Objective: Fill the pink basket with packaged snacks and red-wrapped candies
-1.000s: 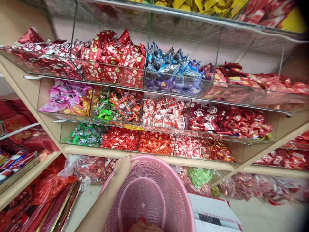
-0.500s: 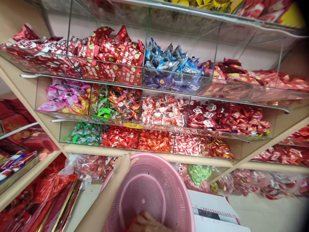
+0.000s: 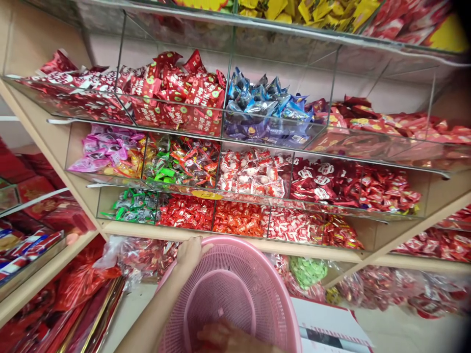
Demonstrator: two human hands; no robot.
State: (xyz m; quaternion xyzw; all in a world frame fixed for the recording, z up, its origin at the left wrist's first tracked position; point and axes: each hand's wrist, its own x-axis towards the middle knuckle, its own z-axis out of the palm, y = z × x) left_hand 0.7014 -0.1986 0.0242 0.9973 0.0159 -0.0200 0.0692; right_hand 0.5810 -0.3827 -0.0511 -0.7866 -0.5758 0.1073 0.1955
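Gripping the far-left rim of the pink mesh basket (image 3: 267,289) is the left hand (image 3: 188,257); the right hand (image 3: 221,337), blurred over its base, lies nearer the viewer, its closing I cannot tell.

Round pink perforated plastic basket (image 3: 274,289), one; bare left hand (image 3: 189,256), one; bare right hand (image 3: 224,335), one; central clear-fronted display shelf tiers (image 3: 294,30), four; green-filled clear plastic bag (image 3: 308,272), one.

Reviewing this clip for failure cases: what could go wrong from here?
1. The pink basket could tip or twist: only the left hand is on its rim.
2. The right hand is blurred inside it; a dropped item might go unseen.
3. The rim looks close to the wooden shelf edge and might bump it.
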